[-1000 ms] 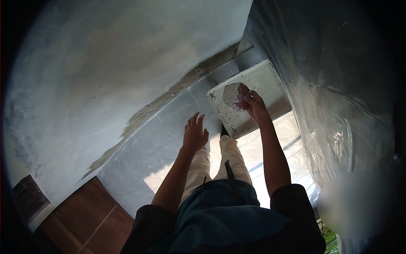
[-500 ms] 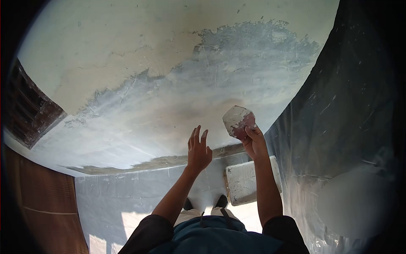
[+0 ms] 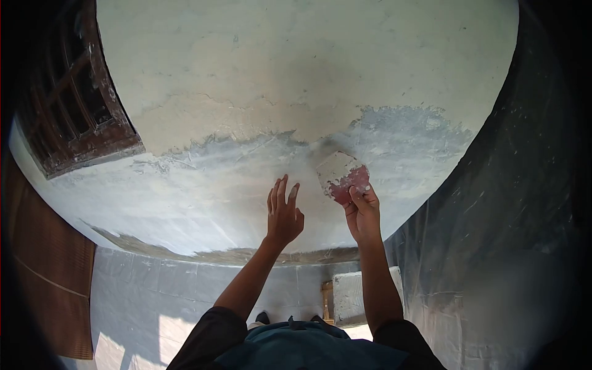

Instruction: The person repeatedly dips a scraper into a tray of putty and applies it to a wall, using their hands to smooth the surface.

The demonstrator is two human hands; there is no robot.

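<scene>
My right hand (image 3: 364, 216) pinches a flat red putty spreader (image 3: 353, 182) by its lower edge, thumb on the near face. White putty coats the upper part of the spreader, which overlaps the wall in this view. To the left, my left hand (image 3: 285, 213) is raised with fingers stretched upward and holds nothing. White smears show on its fingertips. Before both hands stands a wall (image 3: 203, 191), with a whitish-grey skimmed band below older cream paint (image 3: 246, 68). A ragged grey patch (image 3: 407, 117) borders the paint at right.
A dark wooden window (image 3: 77, 92) is set in the wall at left. Below it leans a brown ribbed panel (image 3: 52, 271). On the grey tiled floor (image 3: 246, 280), a white-smeared board (image 3: 357, 299) lies beside a wooden piece (image 3: 327, 302). Dark plastic sheeting (image 3: 487, 203) hangs at right.
My view has tilted up, bringing in more of the window and upper wall. The spreader stays in my right hand and shows more of its red face. My left hand remains open.
</scene>
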